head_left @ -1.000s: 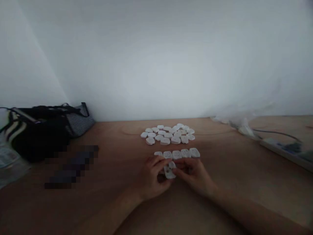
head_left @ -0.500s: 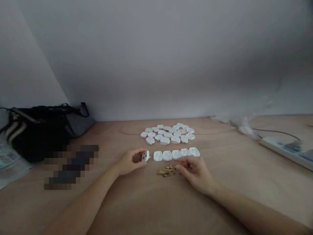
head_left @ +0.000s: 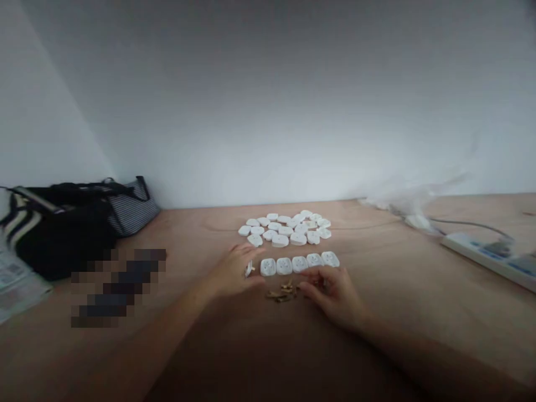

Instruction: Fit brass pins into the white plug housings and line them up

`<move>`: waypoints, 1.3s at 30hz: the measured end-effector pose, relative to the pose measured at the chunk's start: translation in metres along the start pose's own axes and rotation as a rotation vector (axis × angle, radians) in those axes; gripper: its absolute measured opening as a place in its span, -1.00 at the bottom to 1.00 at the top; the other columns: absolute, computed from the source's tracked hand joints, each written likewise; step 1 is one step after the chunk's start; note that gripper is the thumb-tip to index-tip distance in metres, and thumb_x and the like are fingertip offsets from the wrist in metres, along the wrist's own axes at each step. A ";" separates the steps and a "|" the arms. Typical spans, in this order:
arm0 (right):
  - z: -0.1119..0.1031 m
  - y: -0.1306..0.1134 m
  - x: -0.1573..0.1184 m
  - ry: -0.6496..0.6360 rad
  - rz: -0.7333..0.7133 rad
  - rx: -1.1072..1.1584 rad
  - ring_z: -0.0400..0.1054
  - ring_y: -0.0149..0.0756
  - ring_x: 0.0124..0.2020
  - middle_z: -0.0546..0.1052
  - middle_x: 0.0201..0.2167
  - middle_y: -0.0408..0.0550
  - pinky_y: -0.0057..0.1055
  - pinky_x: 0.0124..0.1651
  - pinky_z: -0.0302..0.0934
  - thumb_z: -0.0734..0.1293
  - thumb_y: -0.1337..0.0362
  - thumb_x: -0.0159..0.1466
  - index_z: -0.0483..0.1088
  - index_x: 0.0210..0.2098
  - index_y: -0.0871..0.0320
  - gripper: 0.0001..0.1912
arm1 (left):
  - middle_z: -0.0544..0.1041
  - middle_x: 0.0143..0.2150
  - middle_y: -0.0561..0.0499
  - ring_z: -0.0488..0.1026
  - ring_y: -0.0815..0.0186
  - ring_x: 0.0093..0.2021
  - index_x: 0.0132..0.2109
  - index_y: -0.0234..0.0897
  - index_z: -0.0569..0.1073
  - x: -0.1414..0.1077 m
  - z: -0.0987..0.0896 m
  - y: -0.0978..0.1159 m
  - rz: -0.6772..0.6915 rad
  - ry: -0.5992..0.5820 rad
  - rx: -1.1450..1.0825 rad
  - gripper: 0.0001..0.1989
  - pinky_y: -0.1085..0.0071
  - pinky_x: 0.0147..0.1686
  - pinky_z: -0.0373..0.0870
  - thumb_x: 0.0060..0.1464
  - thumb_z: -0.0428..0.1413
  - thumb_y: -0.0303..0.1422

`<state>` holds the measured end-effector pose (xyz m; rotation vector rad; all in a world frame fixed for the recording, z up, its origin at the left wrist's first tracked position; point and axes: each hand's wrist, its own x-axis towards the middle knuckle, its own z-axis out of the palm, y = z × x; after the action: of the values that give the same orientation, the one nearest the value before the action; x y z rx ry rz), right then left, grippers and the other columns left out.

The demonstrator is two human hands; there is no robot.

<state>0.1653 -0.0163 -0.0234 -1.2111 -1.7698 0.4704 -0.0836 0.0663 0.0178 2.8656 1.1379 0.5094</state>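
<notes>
My left hand [head_left: 237, 271] is open, its fingers spread around a small white plastic plug housing [head_left: 249, 269], which looks tilted on edge; whether it still touches the palm is hard to see. Just to the right, several similar housings [head_left: 283, 266] form a row, hollow side up. In front of that row lies a small heap of brass pins [head_left: 285, 291]. My right hand [head_left: 329, 287] is curled at the heap's right side, thumb and fingers drawn together. Small brass-coloured bits show by its fingers, but what it grips is not clear.
Behind the row lies a loose group of white plastic pieces [head_left: 285, 230]. A black bag [head_left: 75, 223] stands at the left, near a blurred-out dark object [head_left: 119, 287]. On the right are a power strip [head_left: 481, 257] with a cable and a clear plastic bag [head_left: 412, 206].
My left hand has loosened from its pinch on the white housing, and its fingers have spread. The housing has tipped. My right hand has stayed by the brass pins.
</notes>
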 end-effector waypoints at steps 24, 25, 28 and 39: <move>-0.007 -0.009 0.001 -0.192 -0.313 -0.199 0.33 -0.15 -0.20 0.53 -0.21 -0.07 -0.21 -0.12 -0.02 0.45 0.01 -0.01 0.34 0.00 -0.06 -0.41 | 0.50 -0.13 -0.02 0.45 0.18 -0.13 -0.09 -0.22 0.30 -0.018 -0.002 0.081 -0.102 -0.044 -0.451 -0.57 0.32 -0.16 0.35 -0.11 0.25 -0.26; -0.007 -0.009 0.001 -0.183 -0.308 -0.192 0.33 -0.15 -0.21 0.53 -0.23 -0.08 -0.21 -0.12 -0.02 0.45 0.01 -0.02 0.34 0.00 -0.06 -0.40 | 0.50 -0.13 -0.01 0.45 0.19 -0.12 -0.09 -0.22 0.30 -0.019 -0.001 0.080 -0.106 -0.037 -0.467 -0.59 0.33 -0.16 0.35 -0.09 0.24 -0.27; -0.008 -0.009 0.002 -0.190 -0.305 -0.168 0.32 -0.17 -0.23 0.53 -0.27 -0.12 -0.22 -0.12 -0.02 0.46 0.04 -0.04 0.38 -0.06 -0.05 -0.46 | 0.48 -0.08 -0.02 0.42 0.18 -0.09 -0.04 -0.21 0.30 -0.020 -0.001 0.077 -0.087 -0.026 -0.457 -0.51 0.32 -0.12 0.33 -0.12 0.27 -0.22; -0.004 0.006 0.004 -0.075 -0.176 -0.210 0.36 -0.16 -0.25 0.51 -0.31 -0.09 -0.15 -0.06 0.04 0.44 0.18 -0.06 0.38 -0.20 0.09 -0.59 | 0.44 -0.31 -0.01 0.34 0.18 -0.24 -0.28 -0.20 0.52 -0.028 -0.009 0.060 -0.045 -0.086 0.079 -0.87 0.28 -0.25 0.22 0.00 0.19 -0.28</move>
<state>0.1716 -0.0109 -0.0234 -1.1795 -2.0091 0.2341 -0.0650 0.0024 0.0259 2.8879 1.2325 0.3438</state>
